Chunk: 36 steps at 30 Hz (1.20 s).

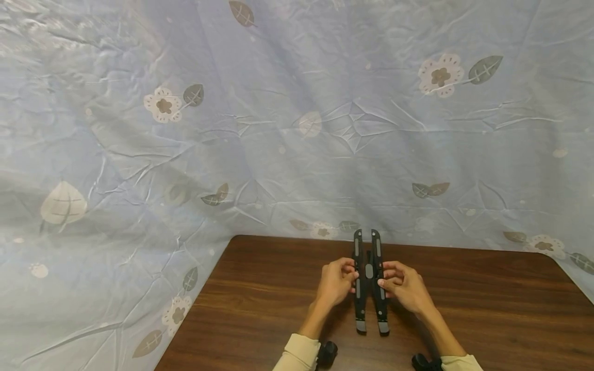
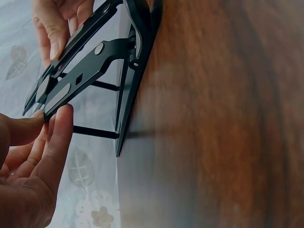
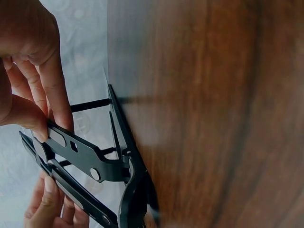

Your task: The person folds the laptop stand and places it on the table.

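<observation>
A black folding laptop stand (image 1: 369, 271) with grey pads stands partly raised on the table, its two long arms side by side with a narrow gap. My left hand (image 1: 335, 282) pinches the left arm between thumb and fingers, about midway along it. On the opposite side, my right hand (image 1: 408, 288) holds the right arm the same way. In the left wrist view, the stand's sloping upper arm (image 2: 90, 66) is lifted off its base rail (image 2: 137, 90), and thin struts join the two. The right wrist view shows my right thumb and fingers at the padded end of an arm (image 3: 83, 154).
The stand is near the far edge of a dark brown wooden table (image 1: 260, 299). Behind and to the left hangs a wrinkled pale cloth (image 1: 278, 154) with leaf and flower prints. Black wrist-worn devices (image 1: 328, 354) show near both sleeves.
</observation>
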Tool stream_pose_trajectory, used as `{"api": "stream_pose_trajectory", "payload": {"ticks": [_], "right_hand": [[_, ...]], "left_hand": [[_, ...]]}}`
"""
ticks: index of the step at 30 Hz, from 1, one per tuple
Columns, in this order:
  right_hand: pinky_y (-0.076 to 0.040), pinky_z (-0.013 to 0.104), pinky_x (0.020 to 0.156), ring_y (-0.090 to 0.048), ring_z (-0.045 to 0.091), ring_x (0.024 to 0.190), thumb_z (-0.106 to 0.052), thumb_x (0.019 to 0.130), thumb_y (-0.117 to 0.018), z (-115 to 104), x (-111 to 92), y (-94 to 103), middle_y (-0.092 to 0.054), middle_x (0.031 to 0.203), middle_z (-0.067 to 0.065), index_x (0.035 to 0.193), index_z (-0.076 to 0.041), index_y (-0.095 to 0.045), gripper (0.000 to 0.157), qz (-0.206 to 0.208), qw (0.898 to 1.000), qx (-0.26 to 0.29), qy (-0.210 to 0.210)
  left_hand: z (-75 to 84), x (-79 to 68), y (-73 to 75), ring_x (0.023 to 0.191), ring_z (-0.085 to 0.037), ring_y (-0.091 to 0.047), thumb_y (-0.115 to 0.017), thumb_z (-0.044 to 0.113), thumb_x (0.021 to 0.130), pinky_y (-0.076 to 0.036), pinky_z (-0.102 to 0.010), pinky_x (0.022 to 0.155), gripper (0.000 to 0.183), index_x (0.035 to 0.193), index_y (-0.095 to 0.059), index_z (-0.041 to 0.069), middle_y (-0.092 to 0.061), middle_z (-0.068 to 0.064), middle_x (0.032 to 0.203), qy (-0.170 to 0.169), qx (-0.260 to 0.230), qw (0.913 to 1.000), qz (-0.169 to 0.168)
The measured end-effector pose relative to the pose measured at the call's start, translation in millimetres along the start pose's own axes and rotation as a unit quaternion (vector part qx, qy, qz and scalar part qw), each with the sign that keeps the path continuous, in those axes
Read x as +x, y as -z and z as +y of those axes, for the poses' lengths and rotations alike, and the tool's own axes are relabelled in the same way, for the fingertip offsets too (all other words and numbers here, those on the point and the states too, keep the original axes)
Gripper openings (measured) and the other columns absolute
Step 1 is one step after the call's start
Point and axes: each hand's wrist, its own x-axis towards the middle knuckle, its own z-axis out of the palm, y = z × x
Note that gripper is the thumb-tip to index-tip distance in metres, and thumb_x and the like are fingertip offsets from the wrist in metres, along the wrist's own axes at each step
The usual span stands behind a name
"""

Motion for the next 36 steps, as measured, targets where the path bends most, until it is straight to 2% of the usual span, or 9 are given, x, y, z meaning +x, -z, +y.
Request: {"api": "stream_pose_trajectory", "payload": {"ticks": [5,8,13,18,26,36], "right_hand": [[-0.068,0.032,0.071,-0.079,0.017,0.092,0.000,0.096,-0.077,-0.7,1.2,-3.7,-0.075,0.116,0.024,0.141,0.005,-0.060,0.048,-0.005,1.000,0.007,-0.004],[-0.068,0.032,0.070,-0.079,0.017,0.092,0.001,0.096,-0.076,-0.7,1.3,-5.0,-0.075,0.116,0.023,0.140,0.004,-0.061,0.047,-0.005,1.000,0.008,-0.006],[-0.068,0.034,0.070,-0.079,0.019,0.092,-0.001,0.097,-0.077,-0.3,-0.2,-5.9,-0.074,0.116,0.025,0.141,0.006,-0.060,0.048,-0.009,1.000,0.012,0.003],[-0.068,0.031,0.070,-0.079,0.017,0.092,-0.001,0.097,-0.077,0.1,0.7,-6.9,-0.074,0.116,0.024,0.140,0.005,-0.061,0.047,-0.009,1.000,0.007,0.002],[-0.067,0.031,0.070,-0.078,0.016,0.092,-0.002,0.097,-0.077,1.5,1.6,-8.0,-0.074,0.114,0.021,0.140,0.004,-0.061,0.046,-0.007,1.000,0.001,0.004],[-0.067,0.031,0.069,-0.077,0.011,0.090,-0.003,0.097,-0.078,0.2,0.7,-10.6,-0.074,0.113,0.021,0.141,0.004,-0.060,0.047,-0.008,1.000,-0.002,0.004]], "left_hand": [[1.2,-0.2,-3.7,0.073,-0.022,-0.077,-0.073,-0.008,0.096,-0.067,-0.042,0.059,0.022,0.118,-0.072,-0.007,-0.077,-0.014,0.095,-0.003,-0.009,0.9999,-0.007],[1.7,-0.4,-4.6,0.071,-0.017,-0.075,-0.073,-0.008,0.096,-0.067,-0.041,0.058,0.021,0.117,-0.072,-0.007,-0.077,-0.013,0.094,-0.004,-0.009,0.9999,-0.007],[0.8,-0.5,-5.4,0.068,-0.012,-0.072,-0.072,-0.009,0.096,-0.067,-0.046,0.060,0.021,0.117,-0.072,-0.007,-0.077,-0.013,0.093,-0.006,-0.010,0.9999,-0.007],[0.6,-0.6,-5.8,0.066,-0.011,-0.072,-0.072,-0.008,0.096,-0.067,-0.045,0.059,0.021,0.117,-0.072,-0.008,-0.078,-0.014,0.093,-0.010,-0.005,0.9999,-0.006],[1.6,-0.9,-6.6,0.067,-0.015,-0.073,-0.072,-0.008,0.096,-0.067,-0.052,0.062,0.020,0.116,-0.072,-0.008,-0.077,-0.014,0.093,-0.010,-0.010,0.9999,-0.004],[1.3,-1.9,-9.4,0.067,-0.016,-0.074,-0.072,-0.008,0.096,-0.067,-0.041,0.057,0.021,0.117,-0.072,-0.007,-0.077,-0.014,0.093,-0.006,-0.007,0.9999,-0.004]]}}
